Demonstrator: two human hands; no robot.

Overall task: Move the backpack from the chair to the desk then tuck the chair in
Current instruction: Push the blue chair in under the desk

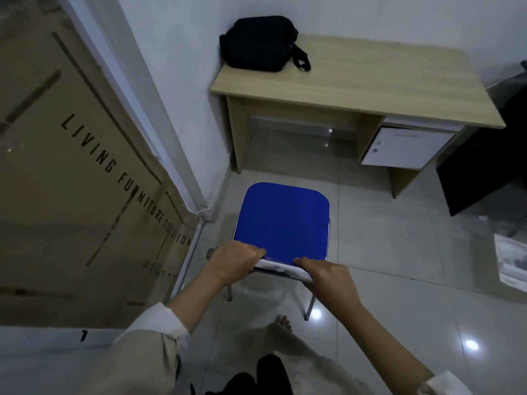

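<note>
View from above, looking down at two bare hands. The left hand and right hand each curl closed over the top edge of the backrest of a metal-legged chair with a padded blue seat. The chair stands on the glossy pale tiled floor, out in front of a light wooden desk and apart from it. A black fabric backpack lies on the desk's far left corner, against the white wall.
</note>
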